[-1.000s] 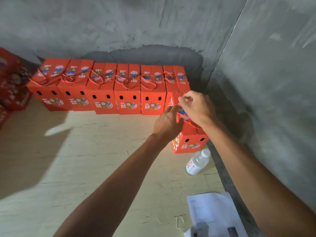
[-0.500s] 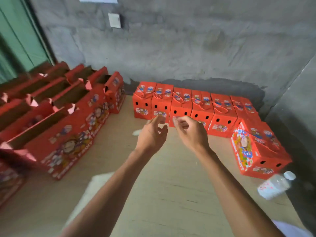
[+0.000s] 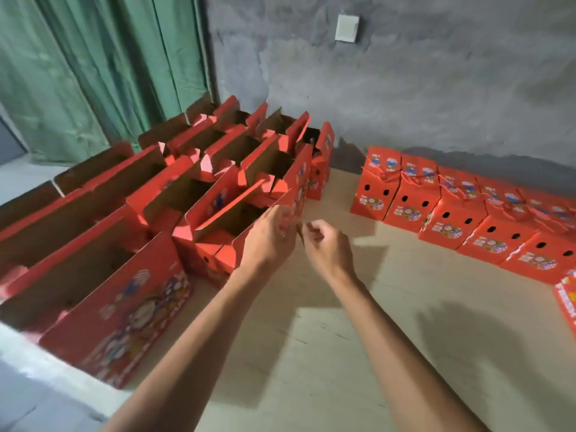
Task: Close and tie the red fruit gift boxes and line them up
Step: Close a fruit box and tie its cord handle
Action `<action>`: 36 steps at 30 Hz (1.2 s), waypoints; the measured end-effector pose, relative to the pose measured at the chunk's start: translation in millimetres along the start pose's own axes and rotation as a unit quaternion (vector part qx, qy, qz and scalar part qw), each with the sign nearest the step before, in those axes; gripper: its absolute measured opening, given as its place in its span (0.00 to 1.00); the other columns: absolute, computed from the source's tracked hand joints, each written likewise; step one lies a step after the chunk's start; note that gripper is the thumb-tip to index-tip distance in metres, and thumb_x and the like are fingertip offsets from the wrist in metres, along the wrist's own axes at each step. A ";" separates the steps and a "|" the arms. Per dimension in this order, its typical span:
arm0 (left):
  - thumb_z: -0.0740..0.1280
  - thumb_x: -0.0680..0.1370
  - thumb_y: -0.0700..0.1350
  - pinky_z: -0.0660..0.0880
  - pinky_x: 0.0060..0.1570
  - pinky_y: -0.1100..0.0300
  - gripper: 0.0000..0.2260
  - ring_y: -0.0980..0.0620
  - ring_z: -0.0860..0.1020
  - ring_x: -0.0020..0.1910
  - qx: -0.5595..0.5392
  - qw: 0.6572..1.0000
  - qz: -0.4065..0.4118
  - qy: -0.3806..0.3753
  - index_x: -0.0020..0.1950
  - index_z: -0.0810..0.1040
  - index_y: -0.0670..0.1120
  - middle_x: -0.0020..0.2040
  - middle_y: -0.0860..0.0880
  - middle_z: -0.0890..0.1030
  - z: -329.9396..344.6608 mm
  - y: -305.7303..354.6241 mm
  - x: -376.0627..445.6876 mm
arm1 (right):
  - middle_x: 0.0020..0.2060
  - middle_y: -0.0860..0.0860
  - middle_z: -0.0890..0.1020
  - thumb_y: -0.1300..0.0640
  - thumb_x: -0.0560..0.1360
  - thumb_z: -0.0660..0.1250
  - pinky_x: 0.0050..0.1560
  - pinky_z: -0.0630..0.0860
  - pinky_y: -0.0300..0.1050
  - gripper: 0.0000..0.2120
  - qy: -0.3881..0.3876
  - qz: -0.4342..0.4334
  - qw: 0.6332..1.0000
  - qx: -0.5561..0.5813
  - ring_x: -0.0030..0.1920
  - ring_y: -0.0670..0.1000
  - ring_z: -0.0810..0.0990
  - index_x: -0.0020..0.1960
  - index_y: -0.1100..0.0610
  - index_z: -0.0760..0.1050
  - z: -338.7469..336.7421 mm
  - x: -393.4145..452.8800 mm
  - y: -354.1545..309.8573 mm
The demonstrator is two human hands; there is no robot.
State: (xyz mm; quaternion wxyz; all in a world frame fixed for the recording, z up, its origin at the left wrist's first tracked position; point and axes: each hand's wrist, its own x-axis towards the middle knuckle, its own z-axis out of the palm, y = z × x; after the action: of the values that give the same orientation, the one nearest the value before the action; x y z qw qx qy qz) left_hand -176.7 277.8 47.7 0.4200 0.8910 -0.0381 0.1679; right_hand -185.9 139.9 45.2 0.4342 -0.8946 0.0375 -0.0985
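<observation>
Many open red printed cardboard gift boxes (image 3: pixel 243 219) crowd beyond left hand (image 3: pixel 269 241), which touches nearest flap; pinch unclear. Right hand (image 3: pixel 327 247) beside it, curled, empty. Likely light, stiff, crushable; take by top flaps.

Green curtain (image 3: pixel 93 73), grey concrete wall (image 3: pixel 436 88) — white switch plate (image 3: pixel 347 28), plywood floor (image 3: pixel 343 353)

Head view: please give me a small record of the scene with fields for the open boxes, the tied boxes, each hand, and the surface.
open boxes: cluster at left, flaps up
tied boxes: row along the wall at right, strings knotted on top
left hand: at the top edge of the nearest open box, grip unclear
right hand: fingers curled, beside the left hand, seems to hold nothing
surface: pale wooden board
</observation>
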 end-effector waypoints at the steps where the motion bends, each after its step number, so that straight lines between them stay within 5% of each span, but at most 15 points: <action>1: 0.66 0.80 0.53 0.82 0.49 0.49 0.11 0.52 0.81 0.51 0.004 1.000 -0.010 0.009 0.62 0.77 0.53 0.58 0.53 0.81 -9.7 -13.1 2.1 | 0.44 0.46 0.86 0.39 0.79 0.65 0.49 0.81 0.51 0.16 -0.010 -0.003 1.000 0.001 0.48 0.52 0.84 0.51 0.51 0.81 13.9 3.0 -6.5; 6: 0.68 0.80 0.49 0.76 0.63 0.53 0.17 0.48 0.76 0.64 0.063 0.998 -0.018 0.027 0.68 0.77 0.47 0.65 0.48 0.79 -42.1 -69.7 18.7 | 0.48 0.47 0.86 0.38 0.78 0.66 0.48 0.79 0.46 0.18 -0.031 0.008 0.999 0.005 0.51 0.52 0.84 0.55 0.51 0.82 75.0 17.5 -32.5; 12: 0.70 0.80 0.51 0.71 0.65 0.48 0.24 0.43 0.69 0.69 0.122 0.988 -0.067 -0.072 0.74 0.70 0.48 0.71 0.45 0.73 -51.7 -120.5 59.2 | 0.68 0.56 0.78 0.41 0.78 0.67 0.65 0.74 0.51 0.29 -0.039 0.103 0.994 -0.005 0.68 0.58 0.76 0.72 0.58 0.72 136.2 37.3 -42.6; 16: 0.71 0.79 0.49 0.70 0.67 0.47 0.29 0.40 0.69 0.71 0.163 0.973 -0.088 -0.135 0.77 0.65 0.46 0.74 0.43 0.69 -44.7 -144.8 85.8 | 0.66 0.58 0.79 0.40 0.74 0.70 0.62 0.75 0.52 0.31 -0.028 0.137 0.990 -0.026 0.66 0.60 0.77 0.69 0.59 0.72 160.1 51.6 -43.4; 20: 0.67 0.81 0.45 0.73 0.62 0.45 0.28 0.36 0.74 0.67 0.178 0.954 -0.120 -0.208 0.78 0.61 0.44 0.71 0.39 0.71 -33.9 -161.4 103.7 | 0.58 0.59 0.82 0.42 0.71 0.70 0.51 0.74 0.48 0.25 -0.027 0.156 0.987 -0.022 0.59 0.61 0.80 0.57 0.60 0.74 173.3 62.3 -48.2; 27: 0.59 0.80 0.40 0.78 0.52 0.46 0.16 0.34 0.80 0.54 0.230 0.954 -0.120 -0.153 0.67 0.74 0.47 0.57 0.39 0.81 -21.8 -151.7 112.3 | 0.62 0.62 0.80 0.58 0.75 0.65 0.55 0.76 0.50 0.17 -0.069 0.192 0.978 -0.035 0.62 0.64 0.79 0.62 0.65 0.74 156.9 72.2 -51.1; 33: 0.60 0.78 0.38 0.76 0.51 0.47 0.13 0.34 0.79 0.55 0.234 0.948 -0.149 -0.158 0.60 0.77 0.44 0.55 0.38 0.80 -11.4 -126.0 105.5 | 0.53 0.59 0.79 0.63 0.74 0.64 0.53 0.75 0.49 0.04 -0.071 0.212 0.974 -0.037 0.59 0.64 0.79 0.47 0.60 0.69 101.4 55.4 -26.4; 36: 0.61 0.77 0.39 0.75 0.51 0.49 0.13 0.34 0.78 0.56 0.230 0.945 -0.154 -0.176 0.60 0.78 0.45 0.56 0.39 0.80 3.0 -95.3 94.4 | 0.54 0.59 0.80 0.63 0.74 0.64 0.52 0.75 0.47 0.07 -0.052 0.222 0.973 -0.023 0.58 0.63 0.80 0.51 0.60 0.70 64.6 37.9 -6.9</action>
State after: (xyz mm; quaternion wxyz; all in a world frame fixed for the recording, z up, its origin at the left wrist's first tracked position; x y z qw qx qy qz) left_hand -67.1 343.8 7.1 0.2109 0.9738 0.0661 -0.0539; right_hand -135.5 188.1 17.1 0.4258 -0.8777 0.2143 0.0478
